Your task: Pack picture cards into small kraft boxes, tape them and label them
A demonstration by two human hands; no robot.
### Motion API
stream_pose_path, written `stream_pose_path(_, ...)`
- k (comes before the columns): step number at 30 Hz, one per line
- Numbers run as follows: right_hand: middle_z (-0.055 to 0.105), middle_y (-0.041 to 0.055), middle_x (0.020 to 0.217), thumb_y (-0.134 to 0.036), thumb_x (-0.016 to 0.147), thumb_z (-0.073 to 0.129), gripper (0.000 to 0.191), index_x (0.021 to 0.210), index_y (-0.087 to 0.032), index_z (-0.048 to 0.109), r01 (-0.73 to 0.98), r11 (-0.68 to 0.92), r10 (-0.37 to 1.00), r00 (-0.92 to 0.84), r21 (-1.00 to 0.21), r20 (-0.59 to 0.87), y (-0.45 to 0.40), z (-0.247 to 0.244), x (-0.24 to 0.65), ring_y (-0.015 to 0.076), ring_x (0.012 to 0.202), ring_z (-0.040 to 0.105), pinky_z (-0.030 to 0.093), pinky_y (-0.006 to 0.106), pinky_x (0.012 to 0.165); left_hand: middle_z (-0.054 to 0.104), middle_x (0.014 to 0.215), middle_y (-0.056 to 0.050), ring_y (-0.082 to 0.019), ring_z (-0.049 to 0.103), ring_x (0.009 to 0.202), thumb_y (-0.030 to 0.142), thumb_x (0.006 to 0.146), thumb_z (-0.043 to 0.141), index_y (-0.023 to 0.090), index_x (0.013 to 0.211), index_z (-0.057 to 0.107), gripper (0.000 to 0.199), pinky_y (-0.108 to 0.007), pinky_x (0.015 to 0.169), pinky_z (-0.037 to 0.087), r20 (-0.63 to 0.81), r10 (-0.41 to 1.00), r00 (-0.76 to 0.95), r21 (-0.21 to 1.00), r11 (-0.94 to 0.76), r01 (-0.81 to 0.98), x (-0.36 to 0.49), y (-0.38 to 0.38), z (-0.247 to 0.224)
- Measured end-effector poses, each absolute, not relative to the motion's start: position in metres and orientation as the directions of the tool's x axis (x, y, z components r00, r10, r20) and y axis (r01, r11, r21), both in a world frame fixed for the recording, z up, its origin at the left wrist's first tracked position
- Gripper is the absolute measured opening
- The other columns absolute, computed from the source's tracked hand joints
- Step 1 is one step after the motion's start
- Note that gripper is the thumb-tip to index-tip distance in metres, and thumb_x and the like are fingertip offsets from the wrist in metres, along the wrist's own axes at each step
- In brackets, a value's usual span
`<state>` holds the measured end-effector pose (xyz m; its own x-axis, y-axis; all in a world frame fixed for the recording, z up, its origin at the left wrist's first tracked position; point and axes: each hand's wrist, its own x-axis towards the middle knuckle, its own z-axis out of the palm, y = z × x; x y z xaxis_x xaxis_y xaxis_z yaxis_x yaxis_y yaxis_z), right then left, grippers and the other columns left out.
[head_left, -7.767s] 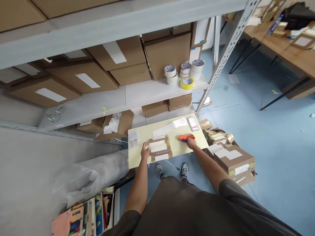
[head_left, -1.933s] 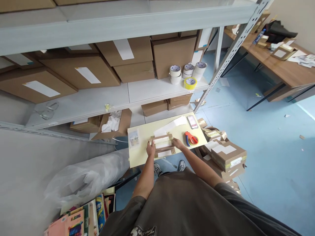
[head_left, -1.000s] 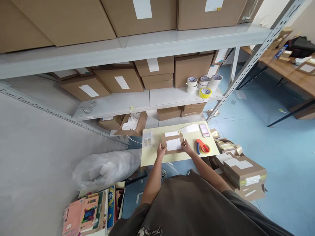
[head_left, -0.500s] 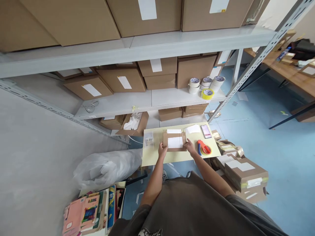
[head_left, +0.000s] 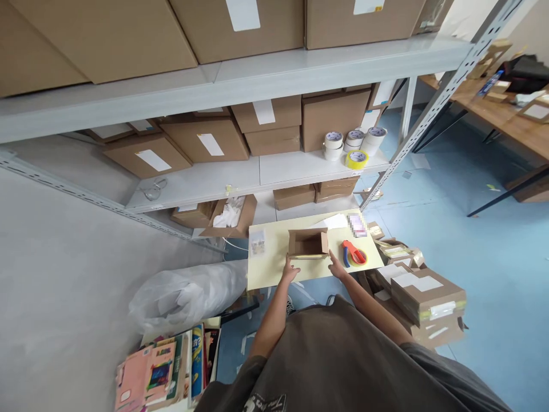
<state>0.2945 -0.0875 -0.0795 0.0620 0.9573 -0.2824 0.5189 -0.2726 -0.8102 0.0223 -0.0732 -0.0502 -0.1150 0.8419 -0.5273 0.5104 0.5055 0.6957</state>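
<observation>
A small brown cardboard box (head_left: pixel 307 243) stands on the pale yellow table (head_left: pixel 274 274), its open side showing a dark inside. My left hand (head_left: pixel 290 270) is at the box's near left corner, fingers apart. At the near right corner is my right hand (head_left: pixel 337 266), its fingers also apart and pointing at the box. To the right lie a red and blue tape dispenser (head_left: pixel 354 253) and a pixelated card-like item (head_left: pixel 357 225). White paper (head_left: pixel 334 221) lies behind the box, and a clear packet (head_left: pixel 258 242) is at the table's left.
Shelves (head_left: pixel 240 171) with cartons and tape rolls (head_left: pixel 333 146) rise behind the table. Stacked cartons (head_left: pixel 422 294) are at the right on the floor. A roll of plastic wrap (head_left: pixel 189 294) and books (head_left: pixel 163 372) are at the left.
The box has been tipped so its open side shows instead of its white-labelled face. Both hands have moved slightly lower and their fingers have spread. The view has shifted slightly.
</observation>
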Motion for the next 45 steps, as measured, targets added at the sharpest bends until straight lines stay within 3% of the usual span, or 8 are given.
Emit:
stream_pose_path(4,0.056,0.0121,0.158,-0.02,0.076,0.052,0.083,0.159,-0.023,0.048,0.432,-0.246,0.969,0.141,-0.867,-0.204,-0.07,-0.054,0.299,0.03,0.141,0.057,0.051,0.05,0.115,0.062,0.152,-0.014,-0.024,0.07,0.124,0.012,0.089,0.063,0.024,0.16,0.047,0.074,-0.035,0.107,0.055,-0.222,0.939,-0.264,0.756,0.337,0.562,0.009,-0.06,-0.023)
stream_pose_path(7,0.057,0.0112,0.156,-0.021,0.086,0.048,0.068,0.153,-0.024,0.055,0.392,-0.072,0.993,0.116,-0.917,-0.028,-0.042,-0.027,0.282,0.0277,0.139,0.058,0.055,0.048,0.111,0.071,0.138,-0.012,-0.022,0.068,0.126,0.015,0.099,0.051,0.025,0.151,0.059,0.054,-0.038,0.114,0.051,-0.021,0.989,-0.143,0.79,0.104,0.604,0.017,-0.036,0.004)
stream_pose_path(14,0.071,0.0126,0.133,-0.007,0.084,0.047,0.059,0.136,-0.021,0.07,0.55,0.205,0.968,-0.234,-0.809,0.086,0.003,-0.001,0.23,0.0279,0.128,0.063,0.05,0.051,0.115,0.073,0.134,-0.011,-0.025,0.059,0.137,0.017,0.099,0.052,0.023,0.135,0.073,0.042,-0.043,0.123,0.042,-0.143,0.904,0.403,0.59,-0.249,0.768,0.042,0.003,0.031)
stream_pose_path(19,0.057,0.0202,0.151,-0.015,0.085,0.063,0.054,0.139,-0.018,0.069,0.773,0.106,0.972,-0.213,-0.625,-0.099,-0.018,-0.011,0.245,0.0402,0.15,0.041,0.039,0.059,0.12,0.041,0.169,-0.015,-0.04,0.021,0.162,0.056,0.086,0.075,0.021,0.148,0.062,0.072,-0.053,0.129,0.027,-0.39,0.884,0.257,0.365,-0.108,0.925,0.013,-0.008,0.023)
stream_pose_path(24,0.015,0.0101,0.179,-0.023,0.076,0.081,0.094,0.162,-0.035,0.045,0.82,-0.066,0.938,-0.143,-0.569,-0.315,-0.035,-0.023,0.269,0.0459,0.162,0.013,0.025,0.062,0.125,0.008,0.179,-0.016,-0.044,0.0,0.164,0.064,0.059,0.095,0.02,0.148,0.061,0.105,-0.054,0.131,0.017,-0.444,0.876,0.191,0.426,0.019,0.904,0.008,-0.017,0.005)
stream_pose_path(32,-0.005,0.0079,0.181,-0.037,0.058,0.096,0.126,0.167,-0.04,0.032,0.858,0.004,0.923,-0.2,-0.513,-0.328,0.001,-0.033,0.267,0.0509,0.16,0.012,0.021,0.073,0.122,0.005,0.181,-0.009,-0.038,0.025,0.162,0.043,0.07,0.097,0.018,0.1,0.079,0.043,-0.045,0.126,0.036,-0.352,0.933,0.072,0.5,0.122,0.858,0.028,-0.027,-0.016)
stream_pose_path(37,0.011,0.0182,0.178,-0.031,0.045,0.1,0.143,0.168,-0.038,0.028,0.896,-0.033,0.887,-0.177,-0.443,-0.426,0.021,-0.041,0.257,0.0557,0.16,0.0,0.008,0.083,0.116,0.007,0.181,-0.002,-0.034,0.029,0.161,0.047,0.078,0.091,0.021,0.091,0.078,0.032,-0.043,0.118,0.045,-0.353,0.935,0.003,0.476,0.177,0.862,0.039,-0.033,-0.02)
stream_pose_path(45,0.036,0.0207,0.161,-0.03,0.054,0.096,0.122,0.16,-0.037,0.037,0.912,0.023,0.906,-0.192,-0.409,-0.378,0.029,-0.048,0.263,0.0536,0.148,0.028,0.022,0.073,0.114,0.01,0.181,-0.003,-0.035,0.034,0.157,0.032,0.089,0.081,0.022,0.095,0.076,0.013,-0.045,0.114,0.049,-0.329,0.939,-0.095,0.359,0.217,0.908,0.058,-0.027,-0.033)
